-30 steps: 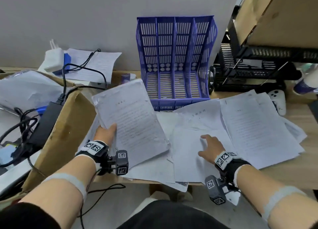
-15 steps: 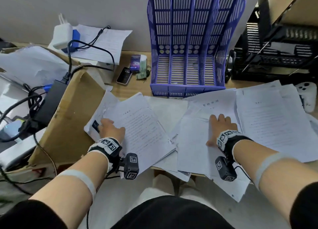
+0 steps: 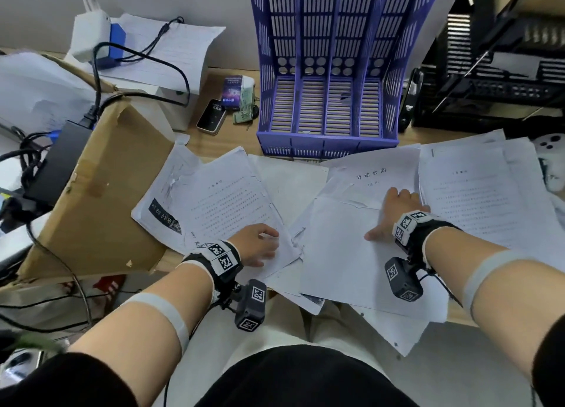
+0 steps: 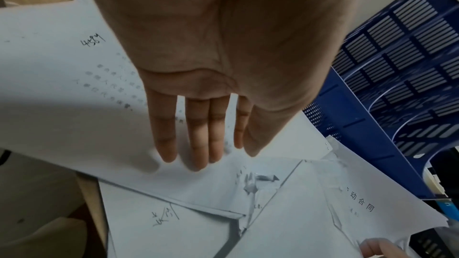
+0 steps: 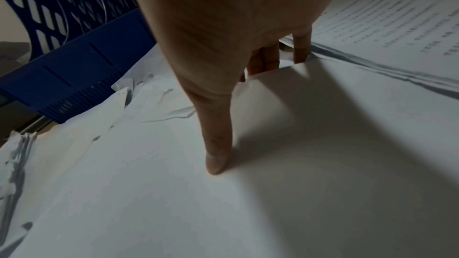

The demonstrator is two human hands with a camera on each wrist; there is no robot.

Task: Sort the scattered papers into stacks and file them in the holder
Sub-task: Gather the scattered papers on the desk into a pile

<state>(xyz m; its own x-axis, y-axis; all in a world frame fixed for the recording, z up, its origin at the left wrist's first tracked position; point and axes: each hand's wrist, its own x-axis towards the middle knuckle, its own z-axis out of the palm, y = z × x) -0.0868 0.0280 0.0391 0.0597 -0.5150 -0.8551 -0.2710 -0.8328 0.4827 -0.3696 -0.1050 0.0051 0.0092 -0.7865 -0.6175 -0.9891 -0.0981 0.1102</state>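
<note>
The left hand [image 3: 255, 244] lay flat, fingers straight, pressing a printed sheet [image 3: 226, 204]. The right hand [image 3: 394, 212] pressed a blank sheet [image 3: 342, 247], thumb extended, fingertips over its far edge. Scattered papers [image 3: 477, 192] covered the desk [image 3: 211, 140] before the blue holder [image 3: 328, 70].

Left hand [image 3: 255, 244]: palm down, fingers [image 4: 196, 140] straight and close together, lying flat, forearm reaching in from near left. Right hand [image 3: 394, 214]: palm down, thumb [image 5: 216, 156] spread to the left, tip pressed down, fingers extended far, forearm entering from near right.
</note>
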